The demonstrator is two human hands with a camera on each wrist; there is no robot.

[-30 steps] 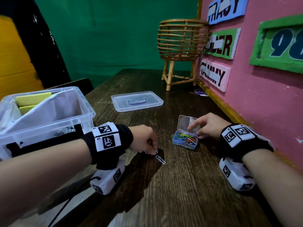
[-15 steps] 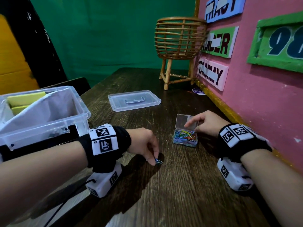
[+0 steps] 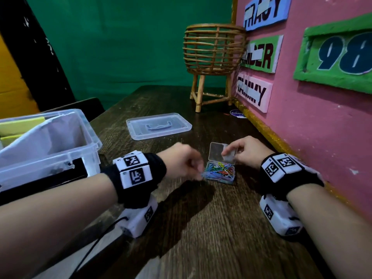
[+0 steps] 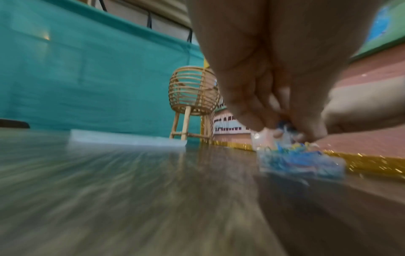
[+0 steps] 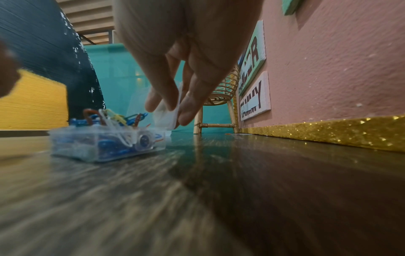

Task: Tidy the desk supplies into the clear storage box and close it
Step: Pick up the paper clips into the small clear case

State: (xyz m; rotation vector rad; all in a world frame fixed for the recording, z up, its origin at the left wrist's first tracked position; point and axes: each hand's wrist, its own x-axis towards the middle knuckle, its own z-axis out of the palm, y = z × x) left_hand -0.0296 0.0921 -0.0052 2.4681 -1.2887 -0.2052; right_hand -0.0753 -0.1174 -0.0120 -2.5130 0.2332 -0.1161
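While right hand (image 3: 246, 152) pinches case lid (image 3: 221, 153), left hand (image 3: 181, 161) pinches clip over paperclip case (image 3: 219, 172).

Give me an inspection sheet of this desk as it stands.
Surface: dark wooden table.
Job's things: clear storage box open, yellow pads inside; its lid lies apart; small clip case open, full of coloured clips.
Clutter: rattan basket stand; round sticker.
Hands: left hand pinches a blurred clip at the case; right hand holds the case's flap.
Cables: black cable from left wrist camera.
Surroundings: pink wall with name signs, green backdrop.
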